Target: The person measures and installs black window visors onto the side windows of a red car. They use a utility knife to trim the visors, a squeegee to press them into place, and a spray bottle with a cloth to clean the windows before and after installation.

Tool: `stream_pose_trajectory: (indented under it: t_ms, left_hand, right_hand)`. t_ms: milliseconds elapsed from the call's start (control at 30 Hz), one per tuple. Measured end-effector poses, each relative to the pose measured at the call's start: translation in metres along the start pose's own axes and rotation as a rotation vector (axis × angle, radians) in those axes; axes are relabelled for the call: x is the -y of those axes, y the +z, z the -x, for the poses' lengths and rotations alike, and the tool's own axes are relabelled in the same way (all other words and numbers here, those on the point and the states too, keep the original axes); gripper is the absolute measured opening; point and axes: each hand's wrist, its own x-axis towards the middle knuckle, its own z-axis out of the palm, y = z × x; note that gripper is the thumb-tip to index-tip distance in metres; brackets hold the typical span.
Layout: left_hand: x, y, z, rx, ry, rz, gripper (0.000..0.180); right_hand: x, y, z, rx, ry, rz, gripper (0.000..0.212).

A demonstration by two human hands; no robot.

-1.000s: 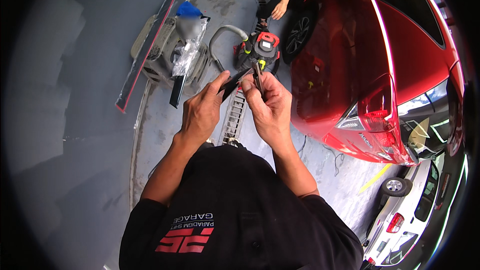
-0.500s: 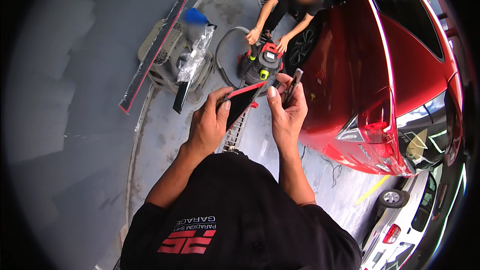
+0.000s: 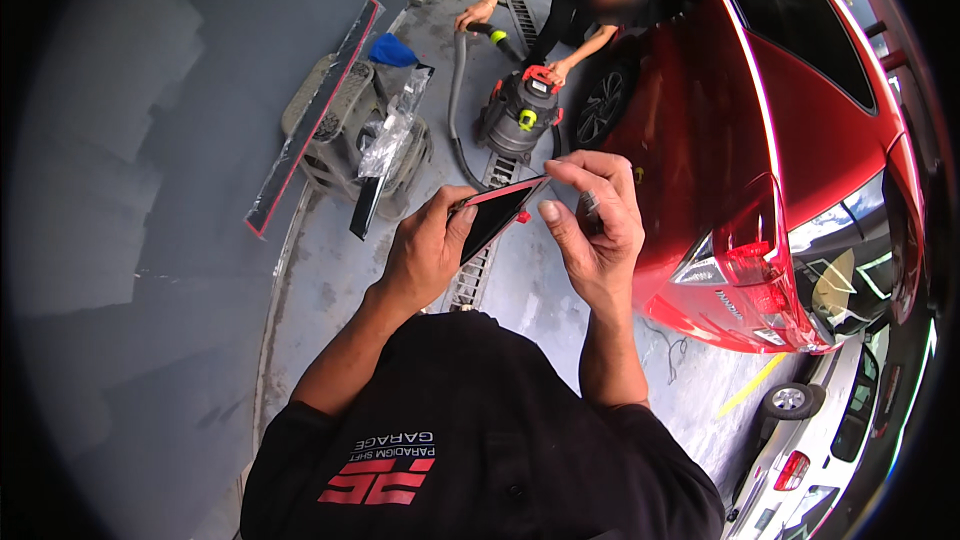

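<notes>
While one red car [image 3: 680, 180] takes up most of the right side, one white car [image 3: 832, 425] stands beyond it at the lower right, and a single wheel shows on each. One co-worker [image 3: 575, 10] in dark clothes crouches near the red car's wheel, two hands visible: one at the hose, one on the red handle of the single black vacuum cleaner [image 3: 520, 120]. One slatted drain grate [image 3: 470, 280] runs along the floor below that machine.

To the left, near the wall, stands grey plastic stool furniture [image 3: 338, 155]; whether it is one piece or two, I cannot tell. Two long dark strips lie against it: one red-edged strip [image 3: 312, 125], slanting, and one film-wrapped strip [image 3: 370, 205], partly covered in crumpled clear plastic. One blue item [image 3: 393, 50] sits by their upper ends.

In the centre are the person's two hands. The left hand [image 3: 420, 245] pinches one black piece [image 3: 490, 225] with a pinkish-red band along its edge, raised above the drain grate and tilted up toward the right. The right hand [image 3: 603, 230] curls around one small grey object [image 3: 589, 205], mostly hidden, its index fingertip close by the piece's pointed end.
</notes>
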Motion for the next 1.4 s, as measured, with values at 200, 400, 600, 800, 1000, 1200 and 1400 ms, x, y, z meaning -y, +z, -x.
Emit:
stream_pose_trajectory:
  t_ms: [200,400,600,800,1000,1200,1400]
  left_hand:
    - [-0.003,0.001,0.002,0.071,0.056,-0.078,0.018]
    - [0.005,-0.003,0.007,0.125,-0.007,-0.078,0.018]
    - [0.025,-0.002,0.012,0.108,-0.044,-0.144,0.015]
    - [0.046,-0.006,0.016,0.116,-0.068,-0.109,0.014]
    - [0.043,-0.025,-0.001,0.117,-0.226,0.061,0.023]
    - [0.045,-0.024,-0.015,0.107,-0.237,0.182,0.029]
    - [0.033,-0.012,-0.025,0.039,-0.191,0.15,0.037]
  right_hand:
    - [0.014,-0.004,-0.021,0.424,-0.073,-0.027,0.03]
    - [0.012,0.008,-0.018,0.439,0.056,0.015,0.027]
    - [-0.001,0.029,-0.022,0.481,0.122,0.191,0.013]
    - [-0.005,0.044,-0.024,0.398,0.196,0.196,0.017]
    - [-0.016,0.017,-0.032,-0.075,0.399,-0.649,0.039]
    - [-0.034,0.023,-0.014,-0.208,0.762,-1.347,0.045]
    - [-0.074,0.014,0.024,-0.227,0.828,-1.455,0.045]
